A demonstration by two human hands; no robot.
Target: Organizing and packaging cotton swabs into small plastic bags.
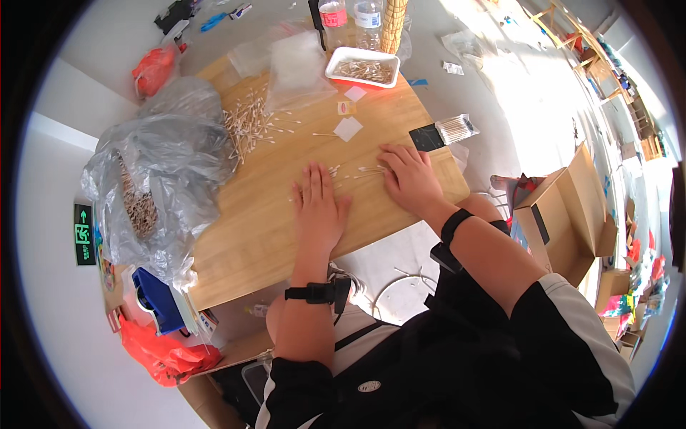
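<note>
Between the left hand (319, 211) and the right hand (412, 179), loose cotton swabs (370, 169) are strewn on the tabletop (250, 243); a swab pile (246, 127) is heaped farther left, beside a plastic bag (189, 154) in which more swabs (139, 207) are held. Beyond the hands, paper squares (349, 129) are placed before a swab tray (364, 53), behind which bottles (333, 17) are stood. At the right edge, a swab packet (456, 129) is laid, with a cardboard box (561, 211) positioned farther right.

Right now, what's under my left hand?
Your left hand is palm-down on the wooden table, with a few cotton swabs showing beside it. Anything directly beneath the palm and fingers is covered, so I can't tell.
</note>
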